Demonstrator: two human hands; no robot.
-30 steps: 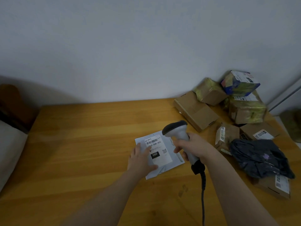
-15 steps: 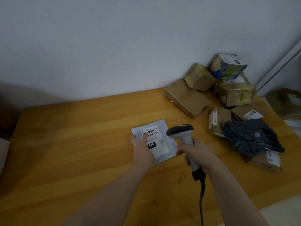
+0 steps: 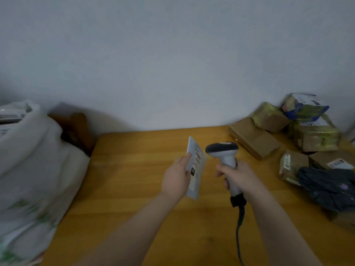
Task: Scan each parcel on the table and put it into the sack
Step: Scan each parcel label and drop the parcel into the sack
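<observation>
My left hand [image 3: 177,177] grips a flat white mailer parcel [image 3: 196,166] and holds it up on edge above the wooden table [image 3: 134,179], label side facing right. My right hand [image 3: 237,174] is closed around the handle of a grey barcode scanner [image 3: 222,150], whose dark head sits just right of the parcel. The scanner's cable [image 3: 239,227] trails toward me. A large white sack [image 3: 28,169] with green print bulges at the left, beside the table's left edge.
Several taped cardboard parcels [image 3: 255,137] are piled at the table's far right against the wall, with a dark plastic mailer [image 3: 330,187] in front of them. A dark brown object [image 3: 76,129] sits behind the sack.
My left hand has lifted the white parcel off the table and turned it upright. The view has swung left, bringing the sack into sight. The scanner stays in my right hand.
</observation>
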